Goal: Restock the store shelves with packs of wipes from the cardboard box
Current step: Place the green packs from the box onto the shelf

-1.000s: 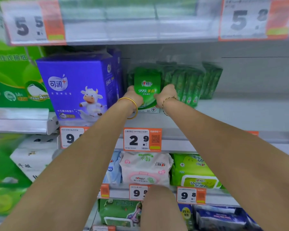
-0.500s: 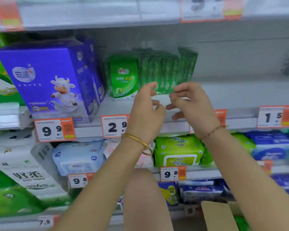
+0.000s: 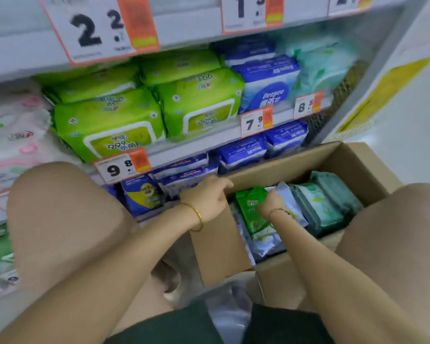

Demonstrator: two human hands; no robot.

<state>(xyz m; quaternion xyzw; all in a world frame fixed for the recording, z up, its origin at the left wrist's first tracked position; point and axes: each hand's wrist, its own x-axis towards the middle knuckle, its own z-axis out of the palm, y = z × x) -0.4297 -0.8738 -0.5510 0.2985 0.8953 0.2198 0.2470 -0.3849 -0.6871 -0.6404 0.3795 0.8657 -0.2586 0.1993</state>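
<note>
An open cardboard box stands on the floor in front of the bottom shelves, between my knees. Inside it a small dark green pack of wipes stands upright at the left end, beside white packs and several teal packs. My right hand is down in the box and grips the top of the green pack. My left hand curls its fingers over the upper edge of the box's left flap.
Lime green wipe packs and blue packs fill the shelf above the box, with more blue packs below. Orange price tags line the shelf edges. My bare knees flank the box. White floor lies at the right.
Both hands left the small green packs on the upper shelf and dropped to the box on the floor. My view tilted down with them. The right hand now grips a green pack.
</note>
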